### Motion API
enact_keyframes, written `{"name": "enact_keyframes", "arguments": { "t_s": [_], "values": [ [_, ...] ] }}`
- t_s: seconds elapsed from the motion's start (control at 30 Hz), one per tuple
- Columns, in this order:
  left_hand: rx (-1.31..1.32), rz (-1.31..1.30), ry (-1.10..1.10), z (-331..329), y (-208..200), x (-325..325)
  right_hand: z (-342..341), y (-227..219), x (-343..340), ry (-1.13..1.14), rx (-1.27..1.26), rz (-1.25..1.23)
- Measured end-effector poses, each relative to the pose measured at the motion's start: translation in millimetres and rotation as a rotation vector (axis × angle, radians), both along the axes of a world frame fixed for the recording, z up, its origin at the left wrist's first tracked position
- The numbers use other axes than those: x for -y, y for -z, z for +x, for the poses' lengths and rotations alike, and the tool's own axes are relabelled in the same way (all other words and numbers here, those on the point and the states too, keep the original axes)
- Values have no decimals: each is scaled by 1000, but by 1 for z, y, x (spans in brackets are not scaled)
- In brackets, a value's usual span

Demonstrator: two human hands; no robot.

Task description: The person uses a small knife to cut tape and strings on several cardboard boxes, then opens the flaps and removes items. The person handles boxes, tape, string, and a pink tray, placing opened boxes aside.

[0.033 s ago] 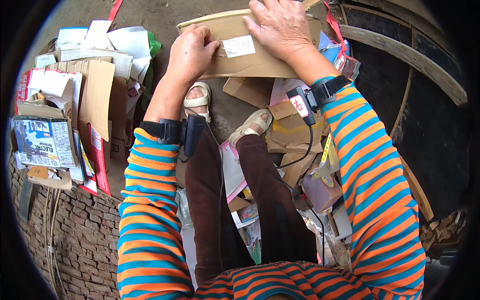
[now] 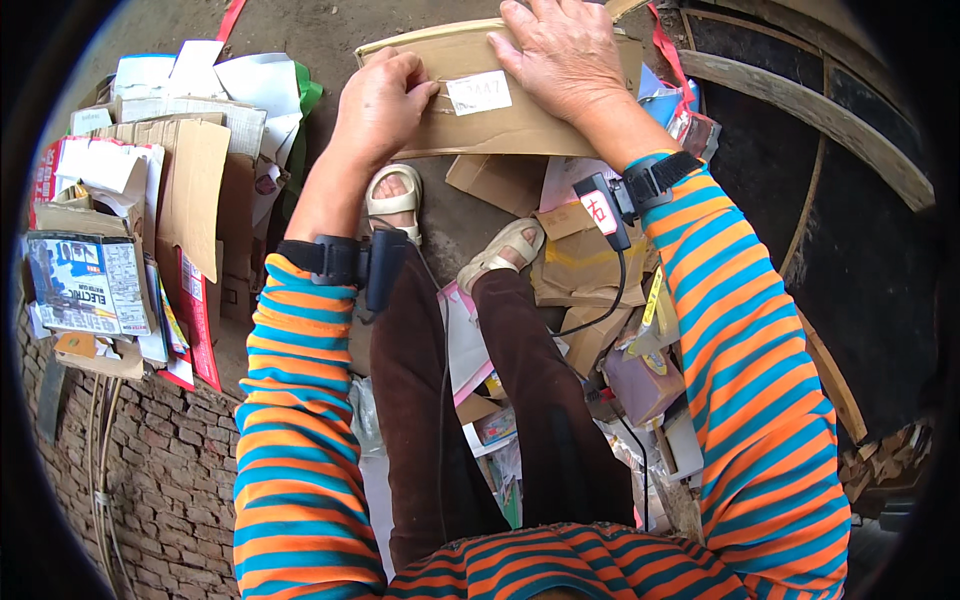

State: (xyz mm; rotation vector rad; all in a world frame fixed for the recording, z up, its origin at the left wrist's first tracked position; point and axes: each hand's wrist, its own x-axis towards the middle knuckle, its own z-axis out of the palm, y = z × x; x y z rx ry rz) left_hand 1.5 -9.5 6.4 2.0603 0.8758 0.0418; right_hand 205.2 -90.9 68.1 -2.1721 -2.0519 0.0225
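A flattened brown cardboard box (image 2: 500, 132) with a white label (image 2: 479, 92) spans the top of the view. On its left part lies my left hand (image 2: 385, 108), closed, with thumb and forefinger pinched together just left of the label, beside a small scuffed or torn spot. My right hand (image 2: 565, 58) grips the far edge toward the right, its thumb on the cardboard face and its fingers reaching over the edge. Some of those fingertips are hidden. Dark straps with small devices sit on both my wrists.
A tall stack of flattened cartons and paper (image 2: 190, 190) stands at the left above brick paving (image 2: 170, 460). Loose cardboard (image 2: 590, 262) and packaging lie around my sandalled feet. A dark panel with curved wooden strips (image 2: 800, 90) is at the right.
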Motion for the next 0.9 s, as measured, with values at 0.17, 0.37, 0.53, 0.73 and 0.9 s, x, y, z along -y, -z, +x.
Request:
{"name": "enact_keyframes", "arguments": {
  "t_s": [0.17,0.37,0.53,0.73,0.9],
  "values": [
    [192,-471,-22,-21,8,-11,1,3,3,-26,11,12],
    [58,39,160,-3,-6,-5,-1,6,3,-15,3,18],
    [20,138,288,13,-19,3,-2,4,3,-24,12,25],
    [181,-21,324,0,-19,-1,1,5,6,-8,-11,10],
    [49,167,214,8,-17,9,3,8,1,-36,5,47]
  ]
}}
